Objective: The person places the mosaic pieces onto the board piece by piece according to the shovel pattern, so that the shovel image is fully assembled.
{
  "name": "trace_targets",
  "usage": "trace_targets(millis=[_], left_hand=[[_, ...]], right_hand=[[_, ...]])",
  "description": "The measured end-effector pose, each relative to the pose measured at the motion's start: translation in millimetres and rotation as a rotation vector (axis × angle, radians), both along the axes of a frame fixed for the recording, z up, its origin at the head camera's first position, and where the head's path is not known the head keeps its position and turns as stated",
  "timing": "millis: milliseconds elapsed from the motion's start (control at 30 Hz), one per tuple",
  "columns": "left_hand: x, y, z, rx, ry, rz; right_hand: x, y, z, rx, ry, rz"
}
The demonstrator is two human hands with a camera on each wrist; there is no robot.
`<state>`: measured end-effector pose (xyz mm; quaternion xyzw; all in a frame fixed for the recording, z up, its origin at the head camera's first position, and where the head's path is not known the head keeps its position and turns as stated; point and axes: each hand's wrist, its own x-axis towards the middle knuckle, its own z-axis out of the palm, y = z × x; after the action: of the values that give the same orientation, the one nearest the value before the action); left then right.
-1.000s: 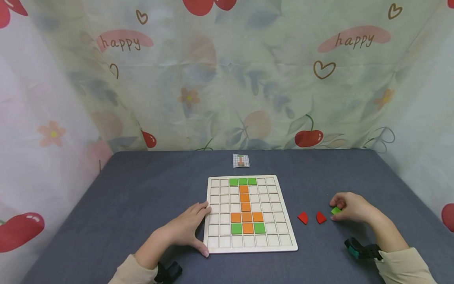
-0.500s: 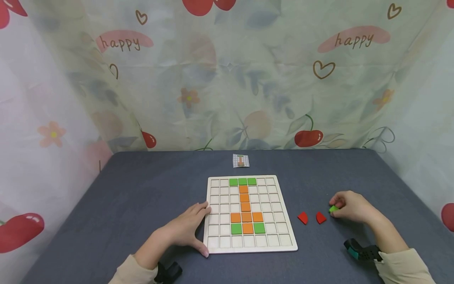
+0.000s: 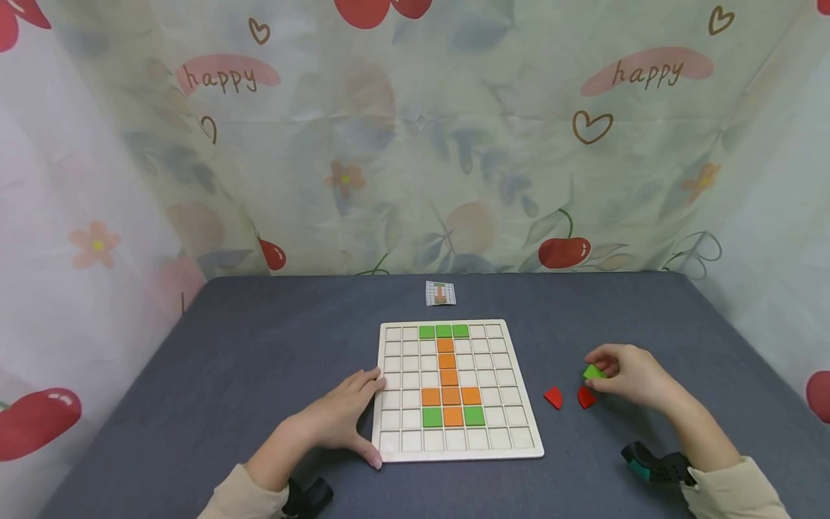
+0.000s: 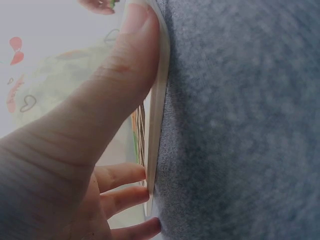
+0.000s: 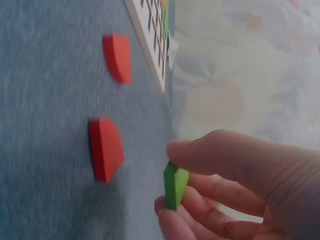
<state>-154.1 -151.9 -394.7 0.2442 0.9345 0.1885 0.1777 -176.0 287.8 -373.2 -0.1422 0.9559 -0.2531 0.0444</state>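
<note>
The white grid board [image 3: 408, 440] lies flat on the table, with green squares [image 3: 444, 331] and orange squares [image 3: 450, 396] set in its cells. My left hand [image 3: 340, 414] rests along the board's left edge, fingers spread and thumb at the near corner; the left wrist view has the thumb [image 4: 135, 55] against the board's side. To the right of the board, my right hand [image 3: 632, 375] pinches a small green block [image 5: 176, 185] between thumb and fingertips, raised off the table. Two red pieces, each with a curved side, lie nearby: one [image 3: 554, 398] closer to the board, another [image 3: 586, 397] just below the pinched block.
A small printed card [image 3: 441, 293] with a grid pattern lies behind the board. The dark grey cloth-covered table [image 3: 272, 339] ends at a patterned curtain [image 3: 389, 180] at the back.
My right hand has lifted the green block and carried it left, over near the right-hand red piece. The left hand and the board have stayed put.
</note>
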Motion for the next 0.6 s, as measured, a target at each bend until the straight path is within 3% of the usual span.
trace_targets(millis=[400, 600], left_hand=[[0.5, 0.6, 1.8, 0.001, -0.01, 0.007], [0.3, 0.5, 0.9, -0.004, -0.01, 0.01]], right_hand=[[12.4, -42.8, 3.8, -0.102, -0.032, 0.037], [18.8, -61.7, 5.7, -0.136, -0.002, 0.102]])
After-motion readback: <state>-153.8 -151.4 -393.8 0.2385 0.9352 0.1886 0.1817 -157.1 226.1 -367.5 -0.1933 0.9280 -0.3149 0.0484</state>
